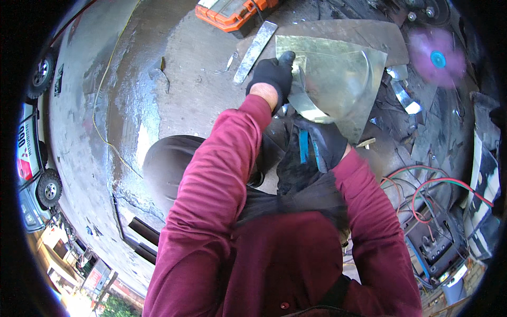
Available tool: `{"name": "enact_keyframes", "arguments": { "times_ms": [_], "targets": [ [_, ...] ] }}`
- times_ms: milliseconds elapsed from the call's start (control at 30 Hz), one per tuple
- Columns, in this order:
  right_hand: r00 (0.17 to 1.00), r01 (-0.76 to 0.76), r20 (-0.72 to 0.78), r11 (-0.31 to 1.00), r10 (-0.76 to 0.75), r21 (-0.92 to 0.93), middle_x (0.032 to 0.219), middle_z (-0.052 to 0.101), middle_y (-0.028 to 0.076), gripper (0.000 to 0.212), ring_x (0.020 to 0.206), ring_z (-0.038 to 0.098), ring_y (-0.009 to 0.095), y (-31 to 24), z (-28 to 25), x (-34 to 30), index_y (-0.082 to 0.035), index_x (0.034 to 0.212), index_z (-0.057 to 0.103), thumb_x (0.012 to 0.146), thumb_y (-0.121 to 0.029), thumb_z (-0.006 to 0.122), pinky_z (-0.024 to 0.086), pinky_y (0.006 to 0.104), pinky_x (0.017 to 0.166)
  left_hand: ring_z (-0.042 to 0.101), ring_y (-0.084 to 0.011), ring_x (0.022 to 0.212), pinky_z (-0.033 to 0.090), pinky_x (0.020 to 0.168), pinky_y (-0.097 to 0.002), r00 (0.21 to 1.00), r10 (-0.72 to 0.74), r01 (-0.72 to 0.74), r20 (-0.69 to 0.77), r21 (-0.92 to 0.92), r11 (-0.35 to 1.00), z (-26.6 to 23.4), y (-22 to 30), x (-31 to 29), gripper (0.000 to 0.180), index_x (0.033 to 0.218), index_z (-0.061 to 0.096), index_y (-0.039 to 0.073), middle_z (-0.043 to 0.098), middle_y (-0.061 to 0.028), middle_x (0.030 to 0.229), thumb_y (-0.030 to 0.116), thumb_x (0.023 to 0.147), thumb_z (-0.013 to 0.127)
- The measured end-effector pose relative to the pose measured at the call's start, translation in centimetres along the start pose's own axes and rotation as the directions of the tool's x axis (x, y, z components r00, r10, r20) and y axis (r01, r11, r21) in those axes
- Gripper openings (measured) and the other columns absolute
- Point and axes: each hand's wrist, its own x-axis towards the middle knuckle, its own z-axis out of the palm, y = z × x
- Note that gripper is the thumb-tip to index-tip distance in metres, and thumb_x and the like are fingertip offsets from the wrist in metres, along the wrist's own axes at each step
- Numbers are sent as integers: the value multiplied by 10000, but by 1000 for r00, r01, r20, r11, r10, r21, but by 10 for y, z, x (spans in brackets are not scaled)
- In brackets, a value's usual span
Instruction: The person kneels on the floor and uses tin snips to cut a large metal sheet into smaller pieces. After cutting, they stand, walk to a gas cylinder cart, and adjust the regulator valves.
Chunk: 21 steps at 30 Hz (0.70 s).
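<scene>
A thin sheet of greenish-grey metal [338, 66] lies in front of me, with a curved line across it. A shiny curved strip [307, 108] bends up along its left side. My left hand [273, 75], in a black glove, is closed on the left edge, thumb upward beside the strip. My right hand [327, 143], also gloved, is closed below the strip's near end. Two blue bars show at that hand, like the handles of snips [303, 147]. Their jaws are hidden, and most of the right fingers cannot be seen.
An orange-and-grey toolbox [224, 15] and a flat metal bar [255, 53] lie beyond my left hand. To the right are a blurred purple disc [437, 59], metal scraps [405, 98], red and green hoses [422, 190] and a machine [433, 243]. A yellow cord [100, 90] crosses the floor at left.
</scene>
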Motion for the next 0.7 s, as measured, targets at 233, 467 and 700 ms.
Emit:
{"name": "enact_keyframes", "arguments": {
  "times_ms": [233, 467, 700],
  "targets": [
    [994, -106, 65, 907, 87, 408, 878, 686, 49, 276, 755, 690, 162, -1, -9, 13, -51, 1156, 695, 1039, -291, 624, 562, 325, 717, 746, -391, 954, 571, 843, -444, 998, -55, 55, 0, -23, 998, -3, 6, -2, 695, 1208, 710, -31, 739, -273, 1095, 607, 997, 534],
    [982, -96, -88, 851, 165, 517, 738, 633, 35, 207, 625, 615, 148, 1, 4, 15, -61, 994, 682, 964, -262, 722, 503, 341, 582, 694, -406, 1122, 530, 983, -454, 999, 16, -13, -29, 79, 997, -4, 6, -3, 755, 1336, 657, -6, 685, -259, 1280, 644, 997, 476],
    [971, -9, -213, 910, 106, 415, 739, 629, 31, 202, 637, 613, 144, 10, 19, 20, -48, 1028, 695, 943, -227, 732, 499, 343, 583, 620, -411, 1254, 472, 1068, -446, 1000, 7, -8, 18, 32, 999, 2, -5, 6, 747, 1312, 671, 4, 644, -270, 1340, 648, 1011, 440]
  ]
}}
